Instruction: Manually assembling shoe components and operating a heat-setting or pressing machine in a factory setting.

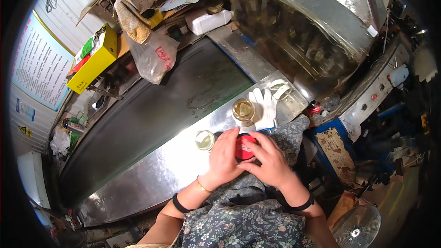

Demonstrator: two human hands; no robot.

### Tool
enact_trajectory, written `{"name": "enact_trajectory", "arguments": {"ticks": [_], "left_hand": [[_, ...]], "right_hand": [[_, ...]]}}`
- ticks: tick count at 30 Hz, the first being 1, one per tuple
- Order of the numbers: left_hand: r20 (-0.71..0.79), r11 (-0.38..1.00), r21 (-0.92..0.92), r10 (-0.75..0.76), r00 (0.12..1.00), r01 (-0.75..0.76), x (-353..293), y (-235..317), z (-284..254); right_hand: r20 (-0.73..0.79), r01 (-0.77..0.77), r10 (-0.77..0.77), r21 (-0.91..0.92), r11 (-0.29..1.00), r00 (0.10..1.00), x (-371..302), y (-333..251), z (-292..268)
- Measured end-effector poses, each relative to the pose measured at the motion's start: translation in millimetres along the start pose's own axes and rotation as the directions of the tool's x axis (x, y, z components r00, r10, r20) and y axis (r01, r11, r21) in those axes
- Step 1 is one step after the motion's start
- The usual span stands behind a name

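Observation:
Between my hands, close in front of me, is a round container with a red top (245, 148) and a dark rim. My left hand (223, 157) presses against its left side with the fingers together. From the other side, my right hand (270, 160) curls its thumb and fingers around the rim. The lower part of the container is hidden by my hands. A glass jar (204, 140) with pale contents stands just left of my left hand. Beyond my fingers is a wider glass jar (243, 111) holding yellowish-brown contents, beside a white glove (264, 108).
The shiny metal ledge (151, 171) borders a dark, wet belt (161, 110). A plastic bag (154, 57) hangs over the belt's far side, near a yellow box (94, 59). A white jug (209, 20) lies behind. Machinery with buttons (367, 96) and a fan (357, 230) are at right.

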State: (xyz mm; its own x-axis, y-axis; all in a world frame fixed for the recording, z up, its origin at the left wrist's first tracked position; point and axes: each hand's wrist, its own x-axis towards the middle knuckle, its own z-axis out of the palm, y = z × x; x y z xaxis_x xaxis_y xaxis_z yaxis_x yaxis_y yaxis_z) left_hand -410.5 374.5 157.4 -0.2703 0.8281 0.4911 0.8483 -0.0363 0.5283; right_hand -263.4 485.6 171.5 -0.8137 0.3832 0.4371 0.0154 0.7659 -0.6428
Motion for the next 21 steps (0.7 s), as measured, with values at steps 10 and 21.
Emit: {"name": "enact_trajectory", "arguments": {"ticks": [10, 21], "left_hand": [[0.241, 0.922, -0.378, 0.014, 0.97, 0.081, -6, 1, 54], [0.122, 0.995, -0.074, 0.077, 0.99, -0.069, 12, 10, -45]], "right_hand": [[0.051, -0.468, 0.478, 0.323, 0.823, 0.877, -54, 44, -4], [-0.022, 0.023, -0.02, 0.155, 0.988, 1.0, 19, 8, -5]]}}
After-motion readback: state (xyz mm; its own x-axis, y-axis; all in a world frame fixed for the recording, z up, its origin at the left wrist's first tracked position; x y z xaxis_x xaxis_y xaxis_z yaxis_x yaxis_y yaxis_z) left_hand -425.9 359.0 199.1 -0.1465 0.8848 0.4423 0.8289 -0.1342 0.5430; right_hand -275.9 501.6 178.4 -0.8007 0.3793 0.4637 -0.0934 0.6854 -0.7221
